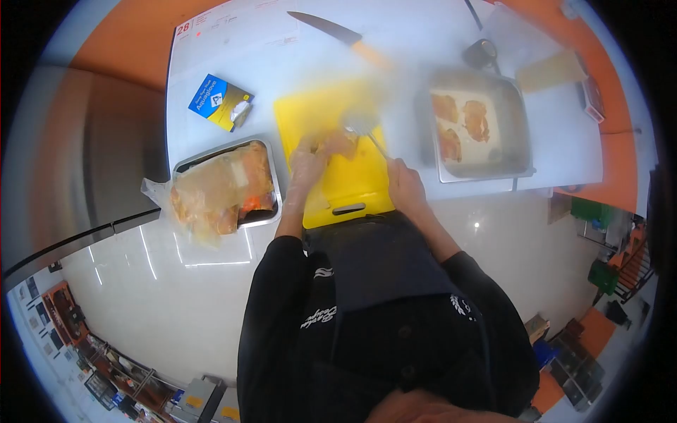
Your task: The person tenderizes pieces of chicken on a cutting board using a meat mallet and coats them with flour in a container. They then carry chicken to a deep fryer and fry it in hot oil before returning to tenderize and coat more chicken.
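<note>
My left hand [308, 166], in a thin clear glove, rests on the yellow cutting board [352, 190]. Its fingers grip the edge of a piece of raw meat [342, 144]. My right hand [407, 185] appears bare and is wrapped round the handle of a metal meat mallet [361, 125]. The mallet's round head is over or against the upper side of the meat; haze on the lens hides whether they touch. Left of the board, a metal tray [276, 190] holds orange marinated meat [257, 169] partly under a plastic bag [201, 187].
A deep steel pan [522, 134] with several meat pieces [476, 121] stands at right. Behind the board lies a large knife [326, 27] with a yellow handle. A blue and yellow glove box [220, 102] sits at left. The white table's [564, 166] front edge is near my body.
</note>
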Tool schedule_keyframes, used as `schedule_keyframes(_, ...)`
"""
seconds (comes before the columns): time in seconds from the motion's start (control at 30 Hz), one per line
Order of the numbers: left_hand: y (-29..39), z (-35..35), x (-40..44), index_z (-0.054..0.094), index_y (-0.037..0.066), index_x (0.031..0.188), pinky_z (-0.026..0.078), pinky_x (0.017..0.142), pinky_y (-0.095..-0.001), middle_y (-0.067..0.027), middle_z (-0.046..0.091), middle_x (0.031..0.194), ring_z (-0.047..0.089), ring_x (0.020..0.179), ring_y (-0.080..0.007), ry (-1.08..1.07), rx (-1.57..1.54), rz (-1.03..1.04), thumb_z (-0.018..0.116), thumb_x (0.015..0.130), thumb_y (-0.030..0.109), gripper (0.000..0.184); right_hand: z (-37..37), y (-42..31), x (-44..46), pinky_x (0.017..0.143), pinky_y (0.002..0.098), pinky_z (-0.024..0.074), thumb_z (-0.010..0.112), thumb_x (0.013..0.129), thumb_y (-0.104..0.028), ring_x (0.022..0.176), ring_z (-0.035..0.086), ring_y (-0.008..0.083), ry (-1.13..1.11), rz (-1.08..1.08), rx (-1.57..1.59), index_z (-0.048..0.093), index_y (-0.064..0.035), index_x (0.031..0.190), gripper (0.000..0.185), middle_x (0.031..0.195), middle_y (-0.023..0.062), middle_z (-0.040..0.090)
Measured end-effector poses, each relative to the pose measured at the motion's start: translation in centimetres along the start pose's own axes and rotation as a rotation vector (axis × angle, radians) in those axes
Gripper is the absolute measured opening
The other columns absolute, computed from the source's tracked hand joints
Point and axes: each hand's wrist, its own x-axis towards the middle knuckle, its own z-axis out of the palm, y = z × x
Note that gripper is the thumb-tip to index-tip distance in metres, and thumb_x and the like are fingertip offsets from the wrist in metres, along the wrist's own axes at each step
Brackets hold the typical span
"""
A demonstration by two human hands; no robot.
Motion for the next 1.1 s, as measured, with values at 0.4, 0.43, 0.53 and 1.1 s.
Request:
schedule_keyframes(0.4, 2.7, -1.4, -2.4, 0.045, 0.0, 0.131, 0.049, 0.078, -0.0322, -0.011, 0.065, 0.094, 0.063, 0.087, -0.0197, 0.018, -0.082, -0.11, 0.066, 0.087, 0.019, 0.053, 1.9, -0.3, -0.3, 0.066, 0.0582, 0.047, 0.034, 0.101, -0.039, 0.071, 0.06, 0.0489, -0.131, 0.024, -0.149, 0.056, 0.0004, 0.087, 0.047, 0.072, 0.0292, 0.061)
schedule_keyframes(0.43, 1.9, -1.1, -2.1, 0.044, 0.001, 0.131, 0.049, 0.078, -0.0326, -0.0108, 0.064, 0.094, 0.062, 0.088, -0.0202, 0.012, -0.151, -0.11, 0.065, 0.087, 0.017, 0.052, 2.6, -0.3, 0.1, 0.066, 0.058, 0.0472, 0.034, 0.101, -0.039, 0.071, 0.061, 0.0487, -0.145, 0.043, -0.192, 0.056, 0.0005, 0.087, 0.047, 0.072, 0.0292, 0.061)
schedule_keyframes(0.53, -0.7, -1.3, -1.7, 0.043, 0.0, 0.13, 0.048, 0.076, -0.0321, -0.0077, 0.061, 0.092, 0.059, 0.086, -0.0171, 0.142, 0.044, 0.031, 0.06, 0.085, 0.008, 0.049, 3.4, -1.4, 1.6, 0.066, 0.058, 0.0469, 0.034, 0.101, -0.038, 0.071, 0.061, 0.0481, -0.209, 0.006, -0.255, 0.055, 0.0001, 0.085, 0.046, 0.071, 0.0292, 0.061)
schedule_keyframes(1.1, -4.6, -0.2, -1.2, 0.042, 0.001, 0.131, 0.047, 0.07, -0.0269, -0.003, 0.055, 0.092, 0.055, 0.081, -0.0127, 0.166, -0.043, 0.056, 0.054, 0.082, 0.0, 0.05, 5.0, -1.6, 2.6, 0.071, 0.0569, 0.0472, 0.032, 0.101, -0.039, 0.076, 0.061, 0.0487, -0.167, -0.053, -0.181, 0.058, 0.0024, 0.086, 0.052, 0.075, 0.029, 0.062)
